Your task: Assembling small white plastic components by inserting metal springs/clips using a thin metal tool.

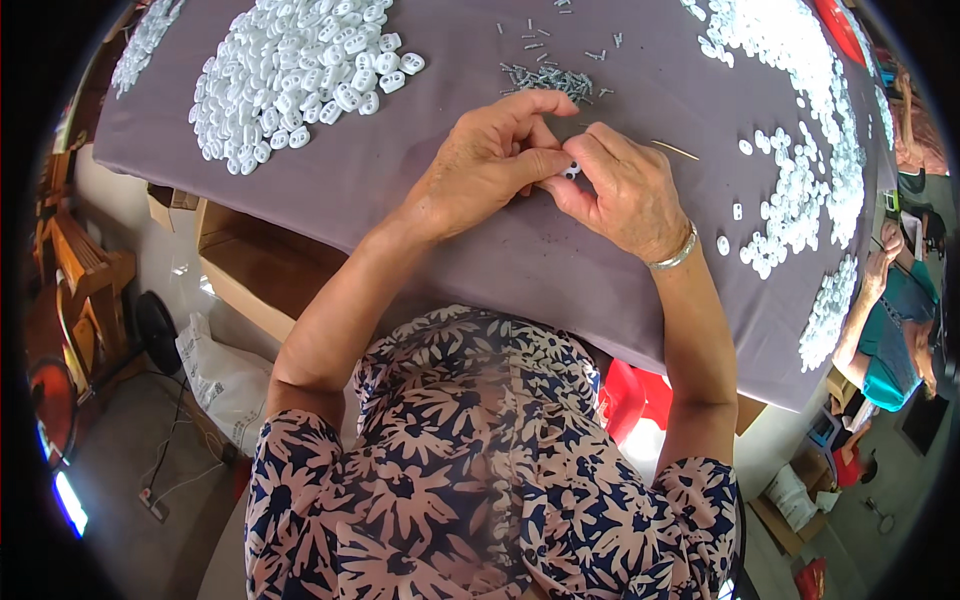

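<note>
Over the table's near part, my left hand (pixel 482 165) and my right hand (pixel 630 190) meet at the fingertips. Between them is a small white cord lock piece (pixel 571 171) with dark round holes, mostly covered by the fingers. My left thumb and fingers pinch it from the left, with the index finger arched above. My right thumb and index finger close on it from the right. Just beyond the hands lies a heap of small metal springs (pixel 548 80). A thin tan stick (pixel 676 150) rests to the right of my right hand.
A big pile of white two-hole cord lock pieces (pixel 290 80) covers the table's left. Smaller white pieces (pixel 800 195) spread along the right side. An open cardboard box (pixel 245 295) stands below the table's left edge. Another person in teal (pixel 890 340) sits at far right.
</note>
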Motion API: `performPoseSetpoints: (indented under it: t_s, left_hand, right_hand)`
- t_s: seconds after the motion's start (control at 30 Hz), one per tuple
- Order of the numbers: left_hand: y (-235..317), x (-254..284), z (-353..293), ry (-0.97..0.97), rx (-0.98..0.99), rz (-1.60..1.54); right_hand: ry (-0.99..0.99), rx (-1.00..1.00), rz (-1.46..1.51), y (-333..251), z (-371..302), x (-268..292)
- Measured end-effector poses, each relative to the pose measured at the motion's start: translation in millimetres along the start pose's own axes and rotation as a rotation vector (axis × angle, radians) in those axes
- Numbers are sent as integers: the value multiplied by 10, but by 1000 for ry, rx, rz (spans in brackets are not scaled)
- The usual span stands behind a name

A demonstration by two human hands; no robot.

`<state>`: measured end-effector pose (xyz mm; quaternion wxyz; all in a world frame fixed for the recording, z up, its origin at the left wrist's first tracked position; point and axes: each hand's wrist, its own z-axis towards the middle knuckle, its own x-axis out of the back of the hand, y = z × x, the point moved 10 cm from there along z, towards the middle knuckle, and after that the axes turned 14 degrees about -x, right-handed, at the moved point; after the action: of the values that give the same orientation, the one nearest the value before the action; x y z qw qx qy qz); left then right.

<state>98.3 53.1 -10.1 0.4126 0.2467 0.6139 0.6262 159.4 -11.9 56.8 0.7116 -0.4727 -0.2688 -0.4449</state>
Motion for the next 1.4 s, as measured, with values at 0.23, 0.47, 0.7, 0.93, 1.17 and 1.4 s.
performPoseSetpoints:
  t_s: [0.23,0.47,0.7,0.93,1.17,1.4]
  left_hand:
    - [-43,-60,-94,19,109,-200]
    - [-56,-58,-164,14,186,-223]
    - [-53,-51,-220,-42,226,-228]
    - [48,15,-220,-69,169,-140]
    - [535,968,-362,259,-56,598]
    - [1165,1697,-454,476,-284,1312]
  right_hand:
    - [-77,1,4,-8,-83,-143]
    - [-123,-1,76,-31,-131,-210]
    - [-143,-19,93,-110,-128,-255]
    - [-129,-62,138,-156,-54,-195]
    - [-1,-119,163,-80,-138,-167]
    - [186,-95,96,-116,-130,315]
